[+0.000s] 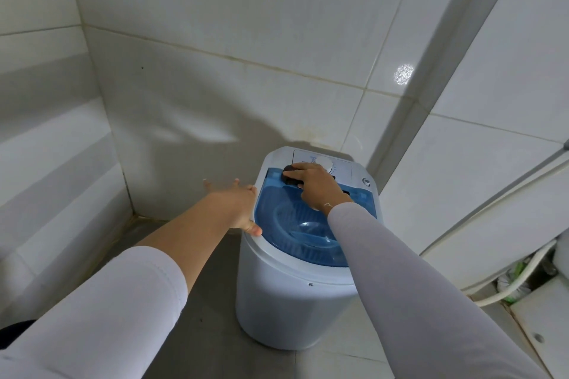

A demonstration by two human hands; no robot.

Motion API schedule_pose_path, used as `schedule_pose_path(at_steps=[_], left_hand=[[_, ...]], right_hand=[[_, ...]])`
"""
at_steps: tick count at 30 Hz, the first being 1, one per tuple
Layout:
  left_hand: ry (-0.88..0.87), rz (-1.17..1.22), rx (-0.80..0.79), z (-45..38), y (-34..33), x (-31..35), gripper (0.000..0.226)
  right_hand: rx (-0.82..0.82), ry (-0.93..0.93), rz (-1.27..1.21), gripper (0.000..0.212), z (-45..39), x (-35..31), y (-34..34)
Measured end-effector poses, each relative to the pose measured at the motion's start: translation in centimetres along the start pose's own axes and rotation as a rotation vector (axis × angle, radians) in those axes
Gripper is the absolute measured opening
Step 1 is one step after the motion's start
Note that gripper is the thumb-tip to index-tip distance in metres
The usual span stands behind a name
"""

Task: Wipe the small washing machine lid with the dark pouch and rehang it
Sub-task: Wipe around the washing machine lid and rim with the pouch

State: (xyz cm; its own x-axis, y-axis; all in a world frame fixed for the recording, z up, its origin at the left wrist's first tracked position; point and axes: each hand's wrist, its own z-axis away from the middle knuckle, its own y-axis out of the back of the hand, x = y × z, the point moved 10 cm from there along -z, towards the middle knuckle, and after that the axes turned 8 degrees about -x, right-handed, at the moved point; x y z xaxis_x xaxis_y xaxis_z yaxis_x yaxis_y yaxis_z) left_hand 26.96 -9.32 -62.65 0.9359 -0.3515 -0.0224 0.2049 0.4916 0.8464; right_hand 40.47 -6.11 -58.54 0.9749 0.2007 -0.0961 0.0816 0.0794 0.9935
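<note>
The right hand (317, 186) presses the dark pouch (292, 178) flat against the far edge of the blue translucent lid (295, 224) of the small washing machine (286, 301), fingers closed over the pouch, which shows just beyond the fingertips, beside the white control dial (323, 163). The left hand (237, 204) lies to the left of that grip, fingers spread and holding nothing, its thumb resting on the machine's white rim (258, 243) at the lid's left edge.
</note>
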Motion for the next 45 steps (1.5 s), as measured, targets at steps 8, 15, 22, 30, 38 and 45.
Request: schedule_pose_path(at_steps=[8,15,22,30,38,45], left_hand=[[0.004,-0.030,0.023,0.5,0.2,-0.1,0.095],[0.008,-0.045,0.028,0.0,0.1,-0.2,0.097],[0.016,-0.049,0.037,-0.4,0.0,-0.3,0.097],[0.029,-0.006,0.065,-0.6,-0.2,-0.5,0.094],[-0.027,0.121,0.103,0.8,-0.6,0.0,0.087],[-0.062,0.180,0.067,1.4,-1.3,0.3,0.101]], right_hand=[[0.018,-0.015,-0.060,0.054,1.6,2.7,0.5],[0.047,-0.091,-0.093,0.053,3.9,6.6,0.7],[0.077,-0.168,-0.126,0.049,6.0,10.3,1.0],[0.152,-0.295,-0.210,0.047,8.6,13.4,1.5],[0.079,-0.255,-0.121,0.043,8.5,11.5,3.5],[0.068,-0.001,-0.016,0.042,3.2,1.9,6.1]])
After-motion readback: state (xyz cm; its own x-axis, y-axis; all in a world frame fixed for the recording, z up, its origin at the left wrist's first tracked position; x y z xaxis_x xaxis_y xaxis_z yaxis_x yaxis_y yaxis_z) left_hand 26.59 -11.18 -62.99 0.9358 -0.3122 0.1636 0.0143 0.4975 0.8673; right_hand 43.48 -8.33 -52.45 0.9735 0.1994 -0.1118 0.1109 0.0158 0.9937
